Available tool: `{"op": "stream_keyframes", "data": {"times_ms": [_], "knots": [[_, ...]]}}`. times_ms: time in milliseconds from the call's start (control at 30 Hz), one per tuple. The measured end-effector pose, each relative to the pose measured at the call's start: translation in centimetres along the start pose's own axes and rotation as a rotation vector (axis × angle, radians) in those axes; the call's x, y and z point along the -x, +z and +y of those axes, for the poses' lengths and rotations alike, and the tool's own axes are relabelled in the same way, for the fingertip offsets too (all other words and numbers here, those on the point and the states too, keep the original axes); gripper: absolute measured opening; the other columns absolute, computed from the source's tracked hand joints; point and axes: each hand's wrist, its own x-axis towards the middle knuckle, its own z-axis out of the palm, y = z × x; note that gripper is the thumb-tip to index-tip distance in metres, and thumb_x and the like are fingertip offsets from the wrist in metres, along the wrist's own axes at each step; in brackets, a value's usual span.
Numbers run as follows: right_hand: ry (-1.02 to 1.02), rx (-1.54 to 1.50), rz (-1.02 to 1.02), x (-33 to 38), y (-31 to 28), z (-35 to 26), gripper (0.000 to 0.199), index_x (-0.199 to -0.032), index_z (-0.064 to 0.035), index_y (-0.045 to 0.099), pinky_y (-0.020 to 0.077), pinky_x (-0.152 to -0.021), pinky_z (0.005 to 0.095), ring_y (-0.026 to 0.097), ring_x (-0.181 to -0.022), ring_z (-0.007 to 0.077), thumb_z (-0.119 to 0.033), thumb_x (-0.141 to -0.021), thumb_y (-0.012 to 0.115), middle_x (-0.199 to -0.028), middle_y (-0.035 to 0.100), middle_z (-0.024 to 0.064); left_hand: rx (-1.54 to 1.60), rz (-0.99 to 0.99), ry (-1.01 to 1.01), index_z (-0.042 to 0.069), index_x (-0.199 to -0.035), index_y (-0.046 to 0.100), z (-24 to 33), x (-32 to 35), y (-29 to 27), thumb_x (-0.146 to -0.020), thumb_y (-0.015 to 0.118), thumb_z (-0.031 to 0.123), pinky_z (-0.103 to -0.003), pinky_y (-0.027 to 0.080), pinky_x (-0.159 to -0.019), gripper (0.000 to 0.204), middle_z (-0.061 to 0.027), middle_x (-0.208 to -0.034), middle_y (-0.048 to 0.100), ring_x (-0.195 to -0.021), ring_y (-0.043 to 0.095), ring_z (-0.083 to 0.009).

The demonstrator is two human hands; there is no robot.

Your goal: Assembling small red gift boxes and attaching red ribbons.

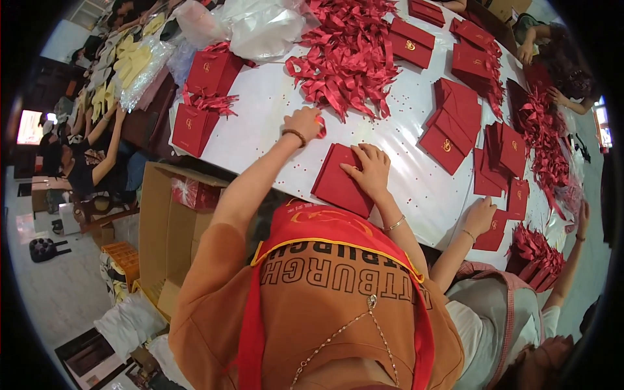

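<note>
My left hand (303,125), a beaded bracelet at its wrist, is closed in a pinch on a red ribbon (321,127) at the near edge of the ribbon heap. The ribbon's far end is hard to follow. My right hand (372,170) lies flat with fingers spread on a small stack of red paper bags (341,184) at the table's near edge, just in front of my body. The heap of red satin ribbons (348,58) spreads over the far middle of the white table (260,110).
Red bags with ribbon handles (195,130) stand at the left. More flat red bags (448,123) are fanned out at the right. A co-worker's hand (481,216) touches a bag there. Below the left edge sits an open cardboard box (159,221). Clear plastic bags (266,26) lie at the back.
</note>
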Motion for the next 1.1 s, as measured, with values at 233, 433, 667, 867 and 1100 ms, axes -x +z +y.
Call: {"op": "stream_keyframes", "data": {"times_ms": [233, 433, 667, 867, 1100], "knots": [[0.006, 0.009, 0.003, 0.2, 0.0, 0.3, 0.05, -0.108, -0.0128, 0.059, 0.0255, -0.095, 0.0402, 0.042, -0.11, 0.023, -0.046, -0.071, 0.063, -0.113, 0.051, 0.0058, -0.12, -0.133, 0.297, 0.014, -0.086, 0.06, -3.3, 0.2, 0.4, -0.073, 0.052, 0.015, -0.043, 0.043, -0.071, 0.015, -0.0092, -0.093, 0.059, -0.091, 0.056, -0.0257], [0.01, -0.019, 0.027, 0.1, 0.0, 0.5, 0.049, -0.104, -0.0127, 0.06, 0.0253, -0.095, 0.0407, 0.042, -0.11, 0.0231, -0.046, -0.069, 0.065, -0.111, 0.051, 0.0057, -0.4, -0.334, 0.423, 0.02, -0.103, 0.058, -6.7, 2.1, -5.5, -0.078, 0.057, 0.027, -0.047, 0.042, -0.074, 0.026, -0.0028, -0.115, 0.051, -0.104, 0.051, -0.0261], [0.005, -0.017, 0.051, 0.4, 0.3, 0.6, 0.05, -0.105, -0.0121, 0.059, 0.0268, -0.093, 0.0407, 0.043, -0.108, 0.0235, -0.045, -0.068, 0.066, -0.11, 0.052, 0.0055, -0.451, -0.251, 0.184, 0.012, -0.108, 0.051, -4.5, 1.4, -5.2, -0.074, 0.058, 0.028, -0.052, 0.038, -0.084, 0.038, -0.0123, -0.113, 0.051, -0.103, 0.052, -0.0313], [0.016, -0.051, 0.034, -0.3, -0.1, 0.1, 0.05, -0.103, -0.0115, 0.059, 0.0273, -0.092, 0.0427, 0.044, -0.106, 0.0247, -0.044, -0.066, 0.067, -0.108, 0.052, 0.0066, -0.151, -0.099, 0.187, 0.004, -0.086, 0.056, -9.7, 0.9, -0.5, -0.077, 0.05, 0.011, -0.041, 0.045, -0.072, 0.013, -0.0178, -0.088, 0.056, -0.085, 0.055, -0.0337], [0.007, -0.045, 0.004, -0.3, -0.4, -0.3, 0.048, -0.104, -0.0113, 0.059, 0.0268, -0.093, 0.0421, 0.042, -0.108, 0.0246, -0.043, -0.069, 0.066, -0.109, 0.051, 0.0066, 1.096, 0.017, 0.144, 0.003, -0.087, 0.049, -9.9, -0.1, -1.7, -0.085, 0.05, 0.01, -0.026, 0.046, -0.061, 0.007, -0.0079, -0.073, 0.06, -0.065, 0.057, -0.0127]]}}
